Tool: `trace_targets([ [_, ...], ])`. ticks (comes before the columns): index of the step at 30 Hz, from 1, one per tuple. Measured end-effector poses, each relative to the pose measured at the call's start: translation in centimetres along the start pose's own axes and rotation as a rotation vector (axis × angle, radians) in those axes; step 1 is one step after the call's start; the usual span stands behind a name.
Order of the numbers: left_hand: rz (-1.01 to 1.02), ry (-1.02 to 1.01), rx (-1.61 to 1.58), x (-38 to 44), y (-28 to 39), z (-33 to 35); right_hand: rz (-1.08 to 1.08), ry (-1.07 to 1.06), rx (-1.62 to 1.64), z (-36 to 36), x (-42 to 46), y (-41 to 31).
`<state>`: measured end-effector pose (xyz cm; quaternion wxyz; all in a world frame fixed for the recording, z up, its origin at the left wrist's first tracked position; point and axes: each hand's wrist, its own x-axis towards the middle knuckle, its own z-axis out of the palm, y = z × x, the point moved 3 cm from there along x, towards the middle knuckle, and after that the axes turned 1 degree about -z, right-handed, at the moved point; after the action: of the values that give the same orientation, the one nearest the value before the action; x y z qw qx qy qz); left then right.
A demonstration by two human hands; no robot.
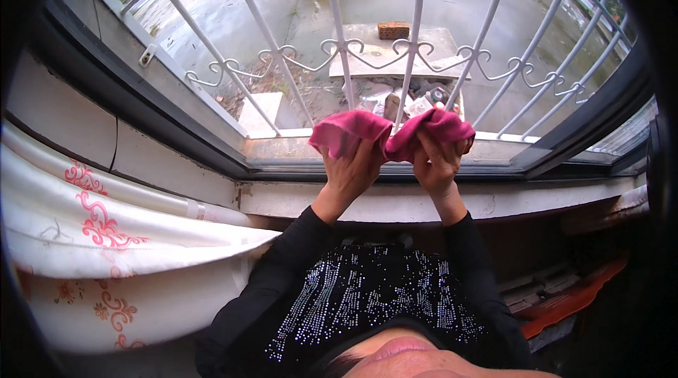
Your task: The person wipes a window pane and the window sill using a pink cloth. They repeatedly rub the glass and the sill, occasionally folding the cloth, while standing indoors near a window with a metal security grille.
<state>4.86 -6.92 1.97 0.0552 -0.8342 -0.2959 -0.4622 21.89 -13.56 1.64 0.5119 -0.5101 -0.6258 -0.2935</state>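
A crumpled magenta cloth (354,126) stretches between my two hands, above the sill of an open window. My left hand (347,168) grips its left part, which hangs over the fingers. On the other side my right hand (438,162) holds the bunched right part, with some fingertips hidden in the folds. Both hands are over the dark window track (286,170), close to the white metal security bars (339,2). The inner white sill (392,203) runs below my wrists.
A white curtain (159,240) with red scroll patterns hangs at the left. The dark sash frame (588,129) slants at the right. Outside the bars are a concrete slab (360,62), a brick (393,30) and a pile of litter (418,105).
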Motion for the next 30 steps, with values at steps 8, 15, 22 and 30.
trace_targets([
  [8, 0.004, -0.002, 0.048, -1.4, -0.1, -0.2, 0.031, 0.049, 0.018, 0.4, -0.6, -0.5],
  [15, -0.022, -0.037, 0.015, -0.2, 0.2, -0.6, 0.044, 0.078, 0.038, 0.0, 0.4, -0.6],
  [22, -0.015, 0.006, 0.107, -1.3, 0.5, -0.6, 0.065, 0.054, 0.039, 0.0, -0.7, -0.4],
  [30, -0.041, -0.057, 0.076, -1.7, 0.8, -0.3, 0.084, 0.057, 0.057, -0.2, -0.6, -0.3],
])
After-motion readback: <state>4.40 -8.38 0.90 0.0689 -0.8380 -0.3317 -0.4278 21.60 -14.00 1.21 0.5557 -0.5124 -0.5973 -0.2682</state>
